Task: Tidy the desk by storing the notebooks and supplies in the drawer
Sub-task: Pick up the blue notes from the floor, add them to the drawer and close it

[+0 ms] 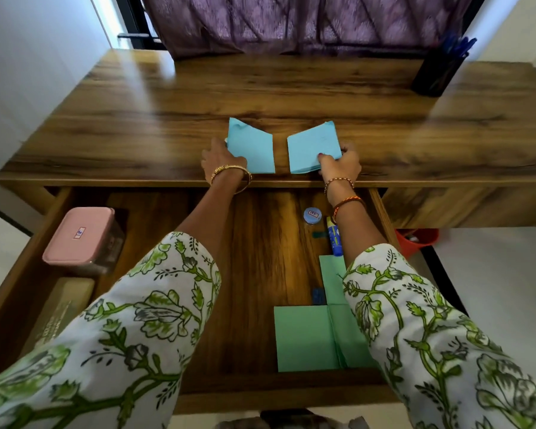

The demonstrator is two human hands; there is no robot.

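A wooden desk [198, 97] stands before a purple curtain [291, 23], a dark pen holder [437, 72] at its far right corner. Near the front edge, the left hand [220, 159] grips one blue notebook [252, 147] and the right hand [341, 165] pinches another blue notebook [311, 150]. Below, the open drawer [254, 258] holds green notebooks [307, 339], a glue stick [334, 236] and a pink box [81, 239].

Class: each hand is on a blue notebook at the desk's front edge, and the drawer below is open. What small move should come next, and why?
Probably lift both notebooks off the desk toward the open drawer. The left hand holds the left blue notebook, the right hand grips the right blue notebook, and bare drawer floor lies below.
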